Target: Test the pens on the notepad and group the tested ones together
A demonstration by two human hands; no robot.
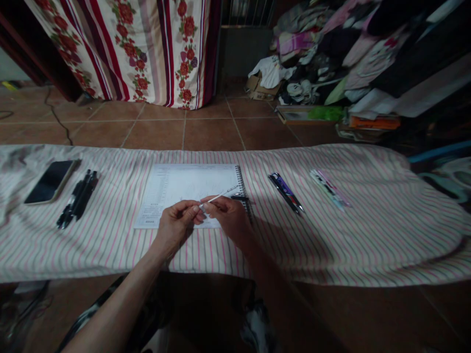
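Observation:
My left hand (pixel 180 218) and my right hand (pixel 228 214) meet over the lower part of a spiral notebook (pixel 150 196). Between their pinched fingertips is a thin white pen refill (pixel 219 195), slanting up to the right with dark marks along its far end. The left fingertips pinch its lower end; the right thumb and finger grip just above. A black pen part (pixel 240 197) lies by the notebook's spiral edge, just beyond my right hand and partly hidden by it. Faint writing shows on the white page.
A phone (pixel 49 181) and several black pens (pixel 78 198) lie to the left on a striped cloth (pixel 117 245). Right of the notebook are dark and purple pens (pixel 286 192), then pastel pens (pixel 330 189). Piled clothes (pixel 316 59) and a floral curtain (pixel 147 49) stand beyond.

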